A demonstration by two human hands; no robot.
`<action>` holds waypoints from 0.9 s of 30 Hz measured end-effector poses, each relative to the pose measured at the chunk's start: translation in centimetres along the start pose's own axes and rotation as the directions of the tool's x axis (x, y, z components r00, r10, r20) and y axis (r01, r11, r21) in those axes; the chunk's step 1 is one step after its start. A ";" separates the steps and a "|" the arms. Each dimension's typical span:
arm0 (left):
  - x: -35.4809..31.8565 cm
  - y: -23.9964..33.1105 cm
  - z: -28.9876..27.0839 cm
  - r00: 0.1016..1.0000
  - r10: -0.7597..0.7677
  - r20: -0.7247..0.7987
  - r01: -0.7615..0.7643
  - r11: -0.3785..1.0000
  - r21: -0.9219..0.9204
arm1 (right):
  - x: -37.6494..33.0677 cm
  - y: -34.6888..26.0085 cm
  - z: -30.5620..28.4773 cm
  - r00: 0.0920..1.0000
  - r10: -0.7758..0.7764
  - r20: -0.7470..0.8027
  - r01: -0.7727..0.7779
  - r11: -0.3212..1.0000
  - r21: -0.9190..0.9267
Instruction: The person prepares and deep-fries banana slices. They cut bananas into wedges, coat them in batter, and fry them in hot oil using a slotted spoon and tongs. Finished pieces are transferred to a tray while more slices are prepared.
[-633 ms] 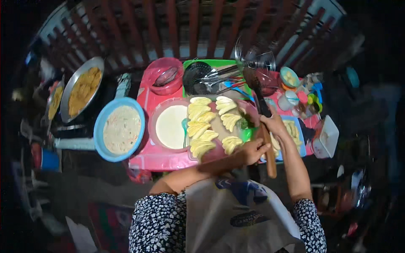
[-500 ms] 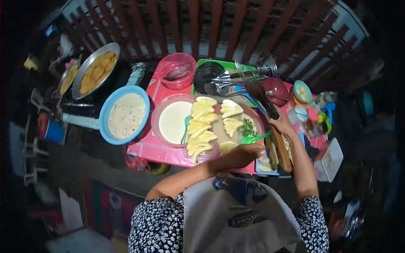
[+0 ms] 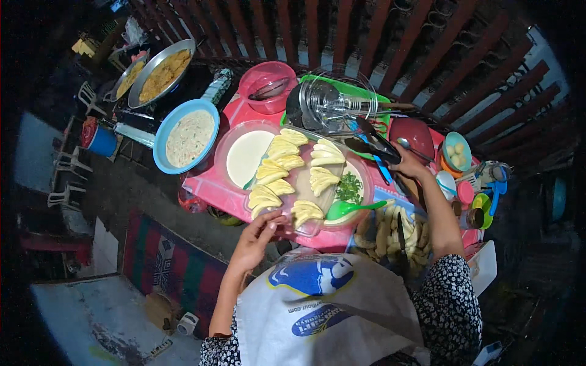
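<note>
A clear tray (image 3: 303, 183) holds several folded yellow pastries (image 3: 271, 174) on a pink table (image 3: 204, 189). My left hand (image 3: 258, 236) touches the tray's near edge with its fingers curled on the rim. My right hand (image 3: 408, 165) is at the tray's far right and grips the handle of a dark utensil (image 3: 371, 135) that points up and left. A round white dough sheet (image 3: 246, 157) lies left of the pastries. Chopped green herbs (image 3: 349, 188) and a green spoon (image 3: 353, 208) sit to their right.
A blue bowl with a flat round (image 3: 186, 137), a pink bowl (image 3: 268, 85), a clear glass lid (image 3: 334, 100) and a dark red bowl (image 3: 416, 134) ring the tray. A blue tray of pale pieces (image 3: 390, 232) lies under my right forearm. A pan of yellow food (image 3: 160, 73) stands far left.
My left hand slid left along the tray's near edge. My right hand let go of the wooden rolling pin and moved up to the dark utensil. The view has shifted.
</note>
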State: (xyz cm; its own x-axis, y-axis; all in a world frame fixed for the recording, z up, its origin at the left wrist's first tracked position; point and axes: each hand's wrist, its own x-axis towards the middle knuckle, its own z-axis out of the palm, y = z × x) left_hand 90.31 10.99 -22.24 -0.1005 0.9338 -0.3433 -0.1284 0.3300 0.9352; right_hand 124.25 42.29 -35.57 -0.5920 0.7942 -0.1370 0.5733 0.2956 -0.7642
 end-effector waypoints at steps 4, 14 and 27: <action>0.1 -0.1 0.8 0.997 -0.002 -0.074 0.003 1.000 0.016 | 0.5 -0.1 0.3 0.996 0.089 -0.008 -0.087 0.990 0.112; -0.1 -0.9 1.9 0.988 -0.022 -0.152 0.022 1.000 -0.004 | 4.6 -4.9 1.8 0.802 -0.049 -0.596 -0.167 0.939 -0.301; -2.5 -1.1 -0.1 0.965 -0.060 -0.257 0.053 0.998 -0.033 | 9.8 -4.2 5.8 0.865 0.077 -0.496 -0.286 0.888 -0.360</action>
State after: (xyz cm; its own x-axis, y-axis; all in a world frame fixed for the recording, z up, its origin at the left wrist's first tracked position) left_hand 90.65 8.24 -22.44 -0.3425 0.8457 -0.4092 -0.1657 0.3744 0.9124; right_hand 112.74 45.72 -37.35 -0.1869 0.9730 0.1354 0.8824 0.2269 -0.4123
